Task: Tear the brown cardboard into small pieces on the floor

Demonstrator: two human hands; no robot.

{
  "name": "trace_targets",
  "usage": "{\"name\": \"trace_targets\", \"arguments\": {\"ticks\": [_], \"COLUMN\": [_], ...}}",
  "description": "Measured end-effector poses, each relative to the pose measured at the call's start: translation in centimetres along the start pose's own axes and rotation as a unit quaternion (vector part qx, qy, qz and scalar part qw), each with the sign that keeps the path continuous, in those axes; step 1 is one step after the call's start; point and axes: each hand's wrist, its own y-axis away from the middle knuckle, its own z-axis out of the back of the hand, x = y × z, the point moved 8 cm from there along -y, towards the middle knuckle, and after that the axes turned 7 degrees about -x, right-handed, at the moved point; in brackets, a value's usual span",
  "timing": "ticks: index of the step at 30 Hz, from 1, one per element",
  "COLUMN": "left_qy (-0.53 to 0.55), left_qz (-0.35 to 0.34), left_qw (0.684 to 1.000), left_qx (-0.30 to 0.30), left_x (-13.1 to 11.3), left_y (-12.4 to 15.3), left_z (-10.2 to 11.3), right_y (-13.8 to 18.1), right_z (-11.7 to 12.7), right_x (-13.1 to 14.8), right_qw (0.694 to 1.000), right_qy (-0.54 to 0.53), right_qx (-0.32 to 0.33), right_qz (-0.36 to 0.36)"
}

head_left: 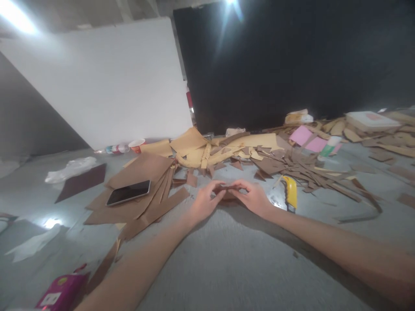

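Observation:
Both hands meet over the grey table in the middle of the head view. My left hand (206,199) is closed, thumb and fingers pinching a small brown piece of sheet material (228,195). From the other side my right hand (251,198) pinches the same piece, its fingertips almost touching the left ones. My fingers cover much of the piece, so its full shape is hidden. A yellow-handled utility knife (290,192) lies just right of my right hand. To the left of my left hand, a stack of brown sheets (142,168) carries a phone (129,192).
Brown and tan offcuts (298,166) spread across the back and right. Farther off are a paper cup (136,145), a plastic bottle (118,149), pink sheets (301,135) and a white box (372,120). A magenta box (61,290) sits at the lower left.

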Motion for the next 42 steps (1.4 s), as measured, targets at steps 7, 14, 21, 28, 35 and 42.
{"name": "trace_targets", "arguments": {"ticks": [7,14,21,28,35,42], "left_qy": [0.012,-0.019,-0.020,0.010,-0.019,-0.014], "left_qz": [0.042,0.048,0.054,0.083,0.055,0.044], "left_qw": [0.999,0.998,0.998,0.996,0.998,0.999], "left_qx": [0.030,0.034,0.026,-0.008,-0.013,0.005], "left_x": [1.2,1.2,1.5,2.4,2.1,1.6], "left_y": [-0.1,-0.1,-0.1,-0.2,-0.2,-0.2], "left_z": [-0.5,-0.4,-0.4,-0.1,0.0,-0.2], "right_y": [-0.1,-0.1,-0.1,-0.4,-0.1,-0.1], "right_z": [-0.8,-0.5,-0.7,-0.9,-0.4,-1.2], "right_x": [-0.1,-1.3,-0.9,-0.5,-2.0,-1.9], "right_qw": [0.999,0.997,0.997,0.996,0.993,0.993], "right_qy": [0.005,0.036,0.053,0.032,-0.014,-0.023], "right_qx": [0.040,0.027,0.037,0.064,0.021,0.063], "right_qz": [0.005,-0.062,-0.034,-0.048,-0.118,-0.093]}}
